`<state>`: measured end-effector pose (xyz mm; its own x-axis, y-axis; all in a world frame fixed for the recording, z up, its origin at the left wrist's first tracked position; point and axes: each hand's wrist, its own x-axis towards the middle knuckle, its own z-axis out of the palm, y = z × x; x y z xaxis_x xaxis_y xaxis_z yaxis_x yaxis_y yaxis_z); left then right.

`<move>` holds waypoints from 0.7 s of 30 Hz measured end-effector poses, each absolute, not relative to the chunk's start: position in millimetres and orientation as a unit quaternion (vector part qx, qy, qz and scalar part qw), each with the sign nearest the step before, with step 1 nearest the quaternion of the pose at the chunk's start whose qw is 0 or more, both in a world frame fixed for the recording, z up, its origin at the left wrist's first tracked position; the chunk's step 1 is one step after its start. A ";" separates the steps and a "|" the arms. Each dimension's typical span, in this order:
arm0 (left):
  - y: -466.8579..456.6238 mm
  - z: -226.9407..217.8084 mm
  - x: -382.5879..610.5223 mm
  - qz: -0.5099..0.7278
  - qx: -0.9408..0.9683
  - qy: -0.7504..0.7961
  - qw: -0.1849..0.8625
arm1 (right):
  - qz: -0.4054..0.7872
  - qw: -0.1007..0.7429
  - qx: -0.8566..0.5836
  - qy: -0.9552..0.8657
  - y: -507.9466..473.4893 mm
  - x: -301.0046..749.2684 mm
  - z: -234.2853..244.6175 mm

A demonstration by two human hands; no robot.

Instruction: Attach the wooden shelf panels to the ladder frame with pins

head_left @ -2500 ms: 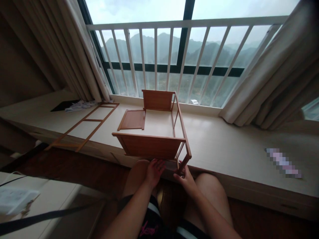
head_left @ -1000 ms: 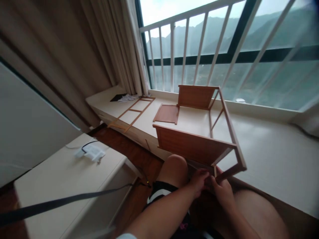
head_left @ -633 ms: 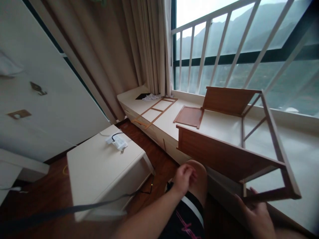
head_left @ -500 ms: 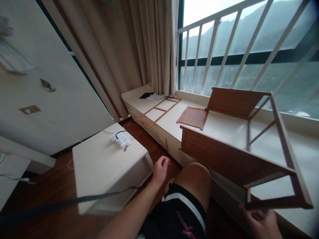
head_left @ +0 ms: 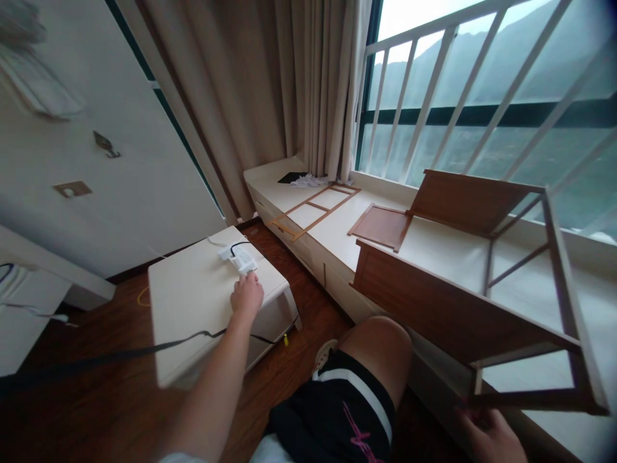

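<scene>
My left hand [head_left: 247,296] stretches out over the low white side table [head_left: 193,315], its fingertips touching a small white packet [head_left: 240,258] with a black cable beside it; the fingers are curled, and what they grip is hidden. My right hand [head_left: 486,434] sits at the bottom right, under the near corner of a half-built wooden shelf frame [head_left: 448,308] that rests on the window ledge [head_left: 337,231]. Its fingers press up against the frame's lower bar.
A loose wooden panel [head_left: 380,226] and a ladder-like side frame [head_left: 315,209] lie on the ledge, with crumpled paper [head_left: 308,181] by the curtains [head_left: 270,96]. White railing bars [head_left: 434,103] front the window. A dark strap [head_left: 120,354] crosses the wood floor [head_left: 96,411].
The view swung left from the window toward the side table. My left hand left the frame's corner and reached out to the white packet. My right hand stayed under the frame.
</scene>
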<state>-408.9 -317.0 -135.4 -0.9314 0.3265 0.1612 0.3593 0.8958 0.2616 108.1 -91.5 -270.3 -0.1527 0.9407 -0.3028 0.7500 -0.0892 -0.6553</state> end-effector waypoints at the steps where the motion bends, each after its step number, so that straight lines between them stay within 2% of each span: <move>1: -319.8 -133.2 -416.5 -0.135 -0.162 -0.976 0.055 | 0.373 0.131 -0.636 -0.663 -93.4 106.2 -265.9; 8: -324.4 -135.9 -458.4 -0.099 -0.101 -0.989 0.032 | 0.356 0.138 -0.629 -0.677 -94.9 104.3 -261.0; 12: -323.0 -145.2 -466.7 -0.089 -0.104 -0.990 0.027 | 0.352 0.117 -0.641 -0.672 -94.1 104.4 -261.4; 21: -332.2 -152.2 -470.4 -0.078 -0.126 -0.988 0.037 | 0.382 0.134 -0.634 -0.659 -94.5 100.9 -260.9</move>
<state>-470.4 -332.2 -152.2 -0.9654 0.2432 0.0939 0.2550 0.9559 0.1456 100.9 -94.5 -260.9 -0.1606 0.9378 -0.3078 0.7340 -0.0951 -0.6725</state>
